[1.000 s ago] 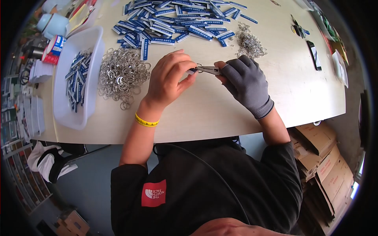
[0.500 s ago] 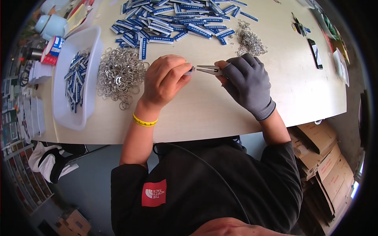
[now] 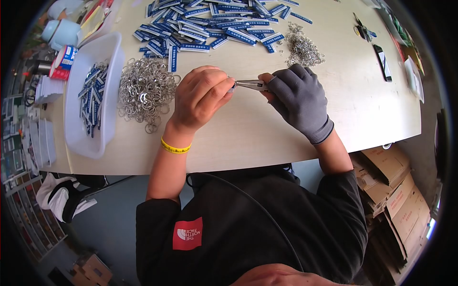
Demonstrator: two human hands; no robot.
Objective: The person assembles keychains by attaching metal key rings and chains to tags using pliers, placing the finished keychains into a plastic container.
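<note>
My bare left hand is closed, its thumb and fingers pinching a small blue-and-white tag that they mostly cover. A yellow band circles that wrist. In a grey fingerless glove, my right hand grips needle-nose pliers. The narrow jaws point left and come together at the tag's end, beside my left fingertips. What sits between the jaw tips is too small to make out. Left of my left hand lies a heap of metal split rings. Beyond both hands spreads a pile of blue-and-white tags.
A white plastic bin with several tags inside stands on the left. Small metal links lie heaped beyond my right hand. A phone and a dark-handled tool rest at the right. Flattened cardboard is stacked beside the table.
The pliers' jaws were parted half a second ago and have now closed together at the tag's end. Both hands have barely shifted.
</note>
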